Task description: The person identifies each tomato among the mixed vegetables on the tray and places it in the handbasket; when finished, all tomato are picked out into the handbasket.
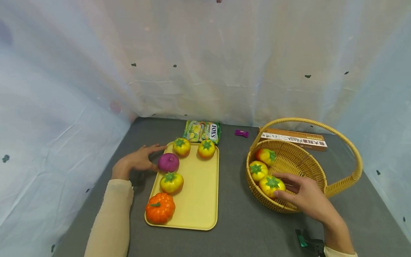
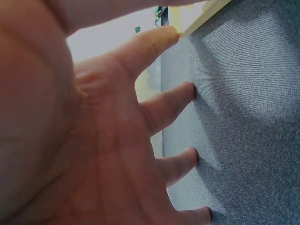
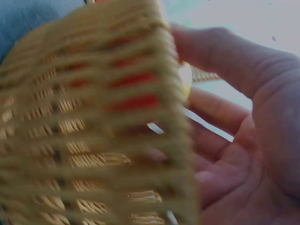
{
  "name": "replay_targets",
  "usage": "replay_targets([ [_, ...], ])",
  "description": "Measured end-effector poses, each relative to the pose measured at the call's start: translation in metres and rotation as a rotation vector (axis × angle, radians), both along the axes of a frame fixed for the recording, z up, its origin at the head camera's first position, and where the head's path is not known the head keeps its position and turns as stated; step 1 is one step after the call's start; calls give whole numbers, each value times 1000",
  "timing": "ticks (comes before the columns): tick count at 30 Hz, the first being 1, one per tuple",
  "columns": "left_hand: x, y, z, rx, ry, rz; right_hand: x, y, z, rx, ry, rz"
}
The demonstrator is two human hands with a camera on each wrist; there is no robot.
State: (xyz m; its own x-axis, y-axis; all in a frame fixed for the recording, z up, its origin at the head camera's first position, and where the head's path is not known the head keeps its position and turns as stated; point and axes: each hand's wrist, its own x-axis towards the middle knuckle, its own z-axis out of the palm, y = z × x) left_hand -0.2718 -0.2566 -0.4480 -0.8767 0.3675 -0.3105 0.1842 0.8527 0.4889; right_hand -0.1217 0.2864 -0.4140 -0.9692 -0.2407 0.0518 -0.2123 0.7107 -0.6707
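Note:
My right hand (image 1: 308,194) reaches over the rim of a yellow wicker basket (image 1: 305,157) and grips a yellow toy tomato (image 1: 271,186) with a green leafy top between thumb and fingers. Two more tomatoes (image 1: 258,170) lie beside it in the basket; in the right wrist view the woven wall (image 3: 93,117) hides most of them. My left hand (image 1: 138,160) rests with spread fingers at the left edge of a yellow tray (image 1: 196,192), fingertips on the cloth and one touching the rim. Nearest to it is a purple onion (image 1: 168,162) on the tray.
The tray also bears three tomatoes (image 1: 171,183) and an orange pumpkin (image 1: 160,208). Behind it lies a green FOX'S packet (image 1: 202,131). A small purple wrapped sweet (image 1: 242,133) and a pasta box (image 1: 295,137) lie farther right. The basket's tall handle (image 1: 348,146) arches over its right side.

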Motion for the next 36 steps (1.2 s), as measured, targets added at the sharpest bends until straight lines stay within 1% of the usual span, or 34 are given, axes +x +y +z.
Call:
replay_targets([
  [3, 0, 0, 0, -1, 1, 0, -6, -6, -4, 1, 14, 7],
  [5, 1, -1, 1, 1, 1, -1, -7, -8, -5, 35, 6, 4],
  [8, 1, -1, 1, 4, -2, -2, -6, -8, -4, 74, -7, 8],
  [10, 2, -1, 1, 3, -3, 0, -4, -7, -3, 81, -6, 3],
  [15, 2, -2, 2, -4, -3, 5, 0, -6, 2, 54, 8, -28],
  [18, 2, -2, 2, -2, -3, 4, 0, -9, 6, 32, 37, -36],
  [21, 3, -3, 3, -2, -3, 5, -4, -20, 9, -50, 74, -23],
  [25, 4, -4, 4, -6, -3, 8, -17, -47, 13, -233, 114, 60],
  [30, 3, -4, 4, 3, 0, 3, -41, -95, 21, -409, 136, 173],
  [34, 3, -3, 3, 11, -3, -4, -59, -131, 24, -503, 136, 241],
  [36, 2, -1, 2, 12, -2, -7, -69, -146, 23, -518, 153, 253],
])
